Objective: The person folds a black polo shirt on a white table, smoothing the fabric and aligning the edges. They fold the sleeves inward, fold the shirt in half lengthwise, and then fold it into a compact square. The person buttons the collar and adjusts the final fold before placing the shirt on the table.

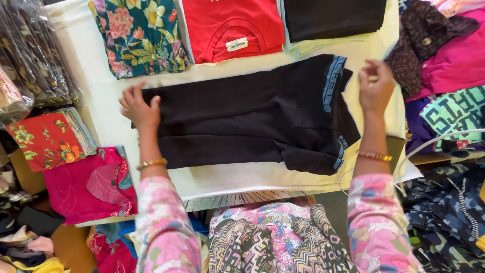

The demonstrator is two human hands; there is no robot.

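Here, black shorts [247, 114] lie flat across the middle of a white table [101, 86], one hand at each end.

The shorts are soft, matte knit, folded into a long rectangle with a blue-banded waistband at the right. The left hand [139, 108] presses flat on their left edge, fingers spread; the right hand [376, 88] hovers just off the waistband, fingers loosely curled, holding nothing. Beyond lie a floral top [141, 35], a red tee [232, 28] and a dark fold [333, 17]. Clear plastic bags [35, 55] of folded clothes sit stacked at the far left, with a red floral cloth [45, 139] and a pink garment [91, 184] below them. More garments are heaped at the right.
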